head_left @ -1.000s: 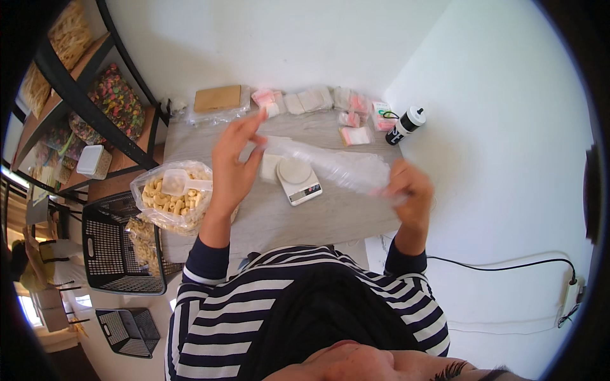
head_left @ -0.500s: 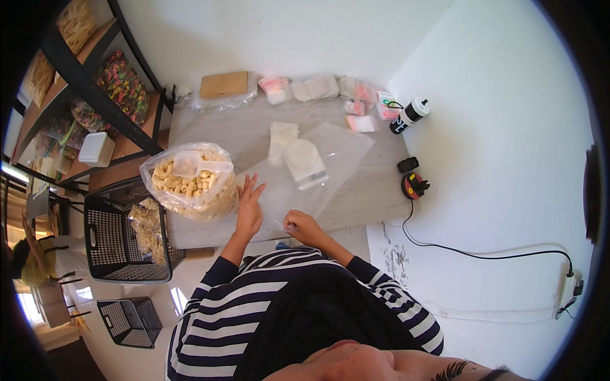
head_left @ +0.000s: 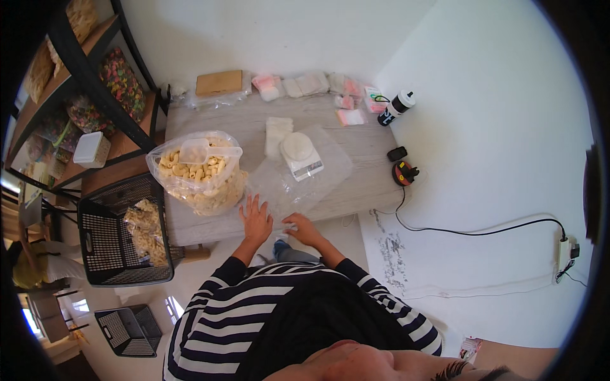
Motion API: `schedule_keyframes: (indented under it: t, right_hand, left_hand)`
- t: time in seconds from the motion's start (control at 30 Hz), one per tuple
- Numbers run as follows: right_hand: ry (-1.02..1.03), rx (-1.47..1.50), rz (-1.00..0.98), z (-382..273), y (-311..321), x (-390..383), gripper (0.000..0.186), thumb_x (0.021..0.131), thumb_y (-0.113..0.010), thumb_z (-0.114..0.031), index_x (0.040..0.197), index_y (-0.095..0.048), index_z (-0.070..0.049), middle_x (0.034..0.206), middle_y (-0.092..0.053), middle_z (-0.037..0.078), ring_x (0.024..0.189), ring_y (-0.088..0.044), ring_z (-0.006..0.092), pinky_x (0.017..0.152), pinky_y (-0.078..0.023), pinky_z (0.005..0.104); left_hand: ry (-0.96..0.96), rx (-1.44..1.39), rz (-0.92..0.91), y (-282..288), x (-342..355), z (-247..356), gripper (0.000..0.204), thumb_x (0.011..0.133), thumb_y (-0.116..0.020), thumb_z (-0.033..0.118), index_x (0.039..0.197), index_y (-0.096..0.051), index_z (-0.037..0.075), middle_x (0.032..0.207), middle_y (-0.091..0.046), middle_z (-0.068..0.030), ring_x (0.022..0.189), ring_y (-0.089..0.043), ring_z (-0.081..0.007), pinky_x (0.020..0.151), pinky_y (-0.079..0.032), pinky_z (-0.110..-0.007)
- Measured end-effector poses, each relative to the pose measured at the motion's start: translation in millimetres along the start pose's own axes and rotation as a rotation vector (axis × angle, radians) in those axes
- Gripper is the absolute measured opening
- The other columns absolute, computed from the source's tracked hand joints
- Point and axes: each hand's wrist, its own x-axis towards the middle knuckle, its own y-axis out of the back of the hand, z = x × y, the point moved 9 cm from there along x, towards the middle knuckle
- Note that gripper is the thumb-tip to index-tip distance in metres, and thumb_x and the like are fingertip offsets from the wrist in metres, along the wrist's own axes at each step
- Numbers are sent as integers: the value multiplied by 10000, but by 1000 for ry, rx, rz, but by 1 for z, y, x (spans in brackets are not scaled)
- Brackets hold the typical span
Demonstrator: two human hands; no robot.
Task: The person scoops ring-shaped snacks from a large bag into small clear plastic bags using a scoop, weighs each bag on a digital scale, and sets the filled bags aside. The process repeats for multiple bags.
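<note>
My left hand (head_left: pixel 256 222) has its fingers spread at the lower edge of a clear plastic sheet or bag (head_left: pixel 267 187) lying on the table. My right hand (head_left: pixel 304 228) is beside it at the front edge, fingers loosely bent and apart. The plastic lies around a white digital scale (head_left: pixel 300 156); whether over or under it, I cannot tell. Left of the scale, a large clear bag of curved pasta pieces (head_left: pixel 200 187) has a translucent scoop (head_left: pixel 194 152) on top. A stack of pale small bags (head_left: pixel 278 130) lies beside the scale.
Packets (head_left: pixel 305 86) and brown card (head_left: pixel 218 82) line the wooden table's (head_left: pixel 375 178) back. Right: bottle (head_left: pixel 395 109), plug adapter (head_left: pixel 403 173), cables, white wall. Left: shelving (head_left: pixel 127 162) with bagged food, black crate (head_left: pixel 95 267) holding a bag, another basket (head_left: pixel 130 330), a distant person (head_left: pixel 38 263).
Both hands have come down from holding the plastic raised over the scale to the table's front edge. The plastic now lies flat around the scale, and my right fingers have loosened.
</note>
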Motion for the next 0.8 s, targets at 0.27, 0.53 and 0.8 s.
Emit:
schedule_keyframes:
  t: [0.27, 0.53, 0.8]
  right_hand:
    - [-381, 50, 489, 113, 142, -5, 153, 892, -699, -112, 1023, -712, -34, 1001, -699, 118, 894, -671, 225, 827, -531, 360]
    - [-431, -246, 678, 196, 220, 25, 303, 907, -673, -125, 1173, -625, 11, 1105, -601, 198, 1016, -614, 350, 895, -499, 410]
    - [-694, -351, 511, 255, 224, 62, 347, 865, -731, -199, 1109, -621, 21, 1160, -576, 243, 1092, -554, 430, 950, -460, 483]
  left_hand:
    - [-162, 40, 9, -4, 4, 28, 492, 822, -682, 167, 1291, -586, 55, 1563, -323, -194, 1499, -191, -374, 1159, -237, -558]
    - [-26, 41, -171, -42, 34, 30, 899, 750, -816, 366, 1483, -392, 63, 1634, -120, -217, 1512, -54, -451, 1189, -168, -608]
    - [151, 115, -348, -64, 31, -9, 1333, 481, -956, 449, 1585, -242, 225, 1664, 18, -187, 1517, 32, -463, 1187, -115, -645]
